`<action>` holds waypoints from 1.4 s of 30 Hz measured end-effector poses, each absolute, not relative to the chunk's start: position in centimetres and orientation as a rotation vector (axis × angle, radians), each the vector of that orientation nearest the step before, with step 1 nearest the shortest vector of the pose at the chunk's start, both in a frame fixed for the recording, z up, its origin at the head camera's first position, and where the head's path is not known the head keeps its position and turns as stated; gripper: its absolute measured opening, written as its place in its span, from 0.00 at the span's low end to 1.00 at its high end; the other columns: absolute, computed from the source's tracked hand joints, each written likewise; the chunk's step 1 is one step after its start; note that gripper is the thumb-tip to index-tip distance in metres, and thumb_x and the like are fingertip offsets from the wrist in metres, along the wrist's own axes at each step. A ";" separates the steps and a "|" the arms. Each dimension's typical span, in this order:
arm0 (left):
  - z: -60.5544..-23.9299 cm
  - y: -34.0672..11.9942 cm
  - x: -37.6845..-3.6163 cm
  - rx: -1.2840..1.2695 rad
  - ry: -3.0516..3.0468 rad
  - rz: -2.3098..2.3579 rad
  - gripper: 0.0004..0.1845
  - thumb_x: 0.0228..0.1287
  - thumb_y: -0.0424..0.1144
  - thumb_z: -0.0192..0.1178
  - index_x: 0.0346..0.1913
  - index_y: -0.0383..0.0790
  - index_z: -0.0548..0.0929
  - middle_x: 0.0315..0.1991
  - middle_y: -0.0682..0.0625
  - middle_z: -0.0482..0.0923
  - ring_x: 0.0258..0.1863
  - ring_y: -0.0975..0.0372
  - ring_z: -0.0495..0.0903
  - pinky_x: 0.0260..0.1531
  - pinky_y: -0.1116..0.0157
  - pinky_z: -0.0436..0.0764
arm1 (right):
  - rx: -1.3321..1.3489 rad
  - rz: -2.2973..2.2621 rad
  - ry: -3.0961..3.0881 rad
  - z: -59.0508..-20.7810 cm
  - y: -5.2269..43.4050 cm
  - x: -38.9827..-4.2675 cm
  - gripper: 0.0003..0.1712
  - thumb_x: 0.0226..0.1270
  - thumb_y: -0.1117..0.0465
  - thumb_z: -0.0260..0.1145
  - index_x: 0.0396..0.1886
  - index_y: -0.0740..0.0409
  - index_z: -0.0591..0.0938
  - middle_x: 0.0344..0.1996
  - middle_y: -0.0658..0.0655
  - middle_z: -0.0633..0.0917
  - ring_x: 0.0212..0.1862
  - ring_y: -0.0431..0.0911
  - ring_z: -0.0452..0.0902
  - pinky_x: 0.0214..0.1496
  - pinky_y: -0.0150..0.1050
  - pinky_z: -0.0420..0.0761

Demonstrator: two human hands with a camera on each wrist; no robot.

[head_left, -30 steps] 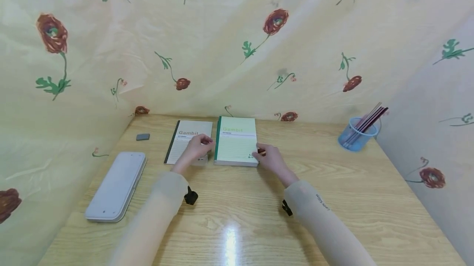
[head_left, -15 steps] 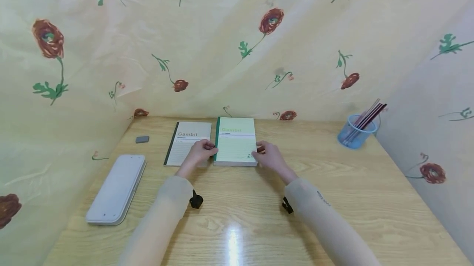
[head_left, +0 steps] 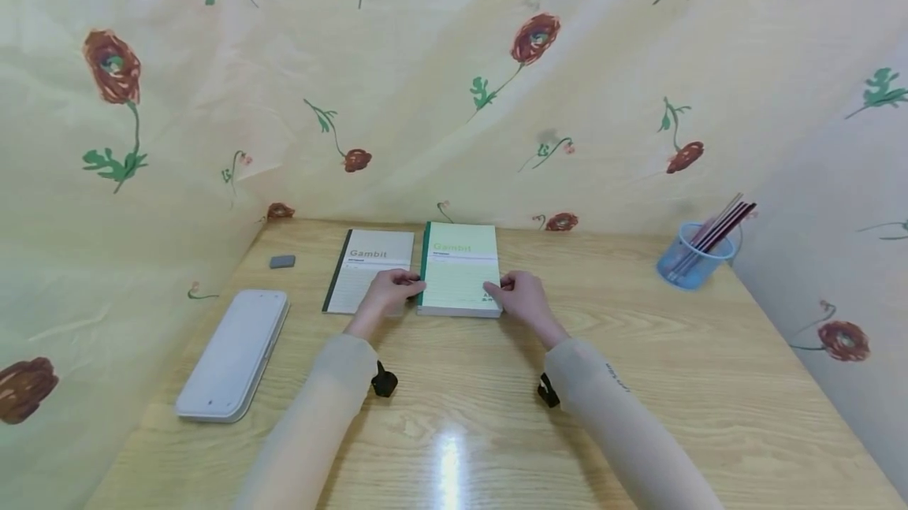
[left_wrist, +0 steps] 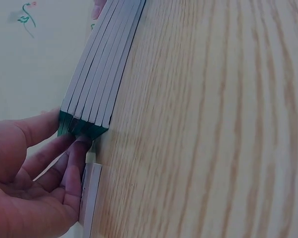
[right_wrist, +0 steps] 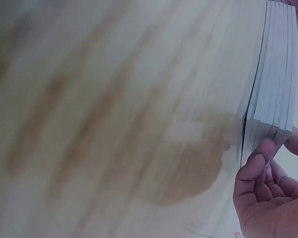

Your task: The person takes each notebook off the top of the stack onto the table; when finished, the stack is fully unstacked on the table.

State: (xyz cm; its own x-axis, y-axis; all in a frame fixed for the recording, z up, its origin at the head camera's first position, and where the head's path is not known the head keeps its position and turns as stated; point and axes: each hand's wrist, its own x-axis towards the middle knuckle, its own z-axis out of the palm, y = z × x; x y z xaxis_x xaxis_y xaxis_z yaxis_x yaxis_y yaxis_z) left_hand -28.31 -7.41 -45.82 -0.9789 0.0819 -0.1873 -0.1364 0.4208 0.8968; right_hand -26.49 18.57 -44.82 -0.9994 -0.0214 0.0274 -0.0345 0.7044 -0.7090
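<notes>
A stack of pale green notebooks point(head_left: 461, 267) with dark green spines lies on the wooden table point(head_left: 454, 415) near its far edge. My left hand point(head_left: 390, 293) grips the stack's near left corner, thumb on top and fingers at the spine point(left_wrist: 84, 130). My right hand point(head_left: 516, 297) grips the near right corner; its fingertips point(right_wrist: 256, 166) curl under the page edges point(right_wrist: 275, 74). A thin grey notebook point(head_left: 370, 259) lies just left of the stack, partly under my left hand.
A long white case point(head_left: 234, 356) lies at the left. A small grey eraser point(head_left: 282, 262) sits behind it. A blue cup of pencils point(head_left: 691, 254) stands at the far right. Flowered cloth walls point(head_left: 454, 84) close in the table on three sides.
My left hand slid right off the grey notebook to the green stack's spine corner. My right hand closed in on the stack's right corner. The stack stays on the table.
</notes>
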 end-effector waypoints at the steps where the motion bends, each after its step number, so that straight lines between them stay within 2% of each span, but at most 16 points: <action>1: -45.8 -7.4 -28.3 -0.054 2.470 1.592 0.19 0.68 0.41 0.65 0.56 0.33 0.82 0.54 0.41 0.81 0.54 0.51 0.76 0.59 0.56 0.73 | 0.055 1.204 -2.883 -44.8 18.6 -26.5 0.21 0.69 0.53 0.68 0.41 0.71 0.83 0.29 0.59 0.83 0.28 0.45 0.74 0.29 0.35 0.74; 9: -45.8 -7.5 -28.4 -0.062 2.392 1.690 0.18 0.67 0.38 0.66 0.56 0.32 0.82 0.51 0.41 0.81 0.51 0.53 0.77 0.54 0.58 0.75 | 0.054 1.184 -2.891 -44.7 19.2 -27.0 0.17 0.69 0.55 0.69 0.32 0.67 0.84 0.23 0.55 0.81 0.24 0.43 0.71 0.26 0.34 0.71; 16: -45.7 -7.6 -28.2 -0.025 2.421 1.668 0.19 0.66 0.38 0.67 0.55 0.31 0.83 0.50 0.40 0.82 0.50 0.52 0.78 0.53 0.59 0.75 | 0.049 1.241 -2.896 -44.4 19.5 -26.8 0.17 0.70 0.55 0.68 0.27 0.64 0.79 0.18 0.52 0.76 0.21 0.41 0.66 0.23 0.34 0.67; 21: -45.8 -7.7 -28.1 -0.006 2.438 1.641 0.19 0.66 0.38 0.67 0.55 0.30 0.82 0.49 0.40 0.82 0.51 0.51 0.79 0.53 0.58 0.76 | -0.050 1.403 -2.888 -44.0 20.4 -26.8 0.17 0.72 0.56 0.65 0.39 0.70 0.80 0.24 0.53 0.78 0.25 0.41 0.69 0.27 0.32 0.70; 24: -45.9 -7.8 -28.1 -0.016 2.440 1.623 0.19 0.66 0.38 0.67 0.55 0.31 0.82 0.49 0.41 0.83 0.50 0.52 0.79 0.53 0.58 0.75 | -0.125 1.538 -2.863 -43.7 21.4 -26.8 0.20 0.73 0.57 0.64 0.48 0.73 0.79 0.26 0.52 0.79 0.28 0.40 0.70 0.30 0.32 0.72; 30: -46.0 -7.9 -28.2 -0.021 2.458 1.592 0.19 0.66 0.39 0.67 0.55 0.32 0.83 0.49 0.41 0.83 0.51 0.52 0.79 0.54 0.58 0.75 | -0.212 1.656 -2.818 -43.1 24.1 -26.8 0.27 0.75 0.55 0.61 0.58 0.75 0.75 0.36 0.55 0.84 0.32 0.37 0.76 0.36 0.32 0.78; 34: -45.8 -7.9 -28.2 -0.018 2.463 1.584 0.18 0.66 0.39 0.67 0.55 0.32 0.83 0.49 0.41 0.83 0.51 0.52 0.79 0.54 0.57 0.75 | -0.199 1.716 -2.779 -42.8 26.4 -26.7 0.30 0.75 0.54 0.61 0.61 0.77 0.72 0.36 0.54 0.85 0.32 0.35 0.78 0.37 0.33 0.80; 42: -45.7 -7.6 -27.9 -0.019 2.473 1.584 0.18 0.67 0.38 0.67 0.55 0.31 0.82 0.49 0.41 0.83 0.50 0.51 0.79 0.53 0.57 0.76 | -0.135 1.787 -2.759 -42.9 31.1 -26.3 0.31 0.76 0.53 0.60 0.62 0.79 0.70 0.28 0.43 0.84 0.32 0.33 0.77 0.37 0.31 0.78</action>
State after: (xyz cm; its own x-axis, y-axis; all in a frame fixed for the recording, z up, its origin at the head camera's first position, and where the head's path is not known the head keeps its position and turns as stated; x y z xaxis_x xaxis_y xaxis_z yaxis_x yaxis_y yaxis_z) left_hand -27.95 -7.58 -45.66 -0.9791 0.0986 -0.1779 -0.1204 0.4243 0.8975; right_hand -26.28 31.10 -42.88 -0.9857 -0.0115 -0.1683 0.1489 0.4099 -0.8999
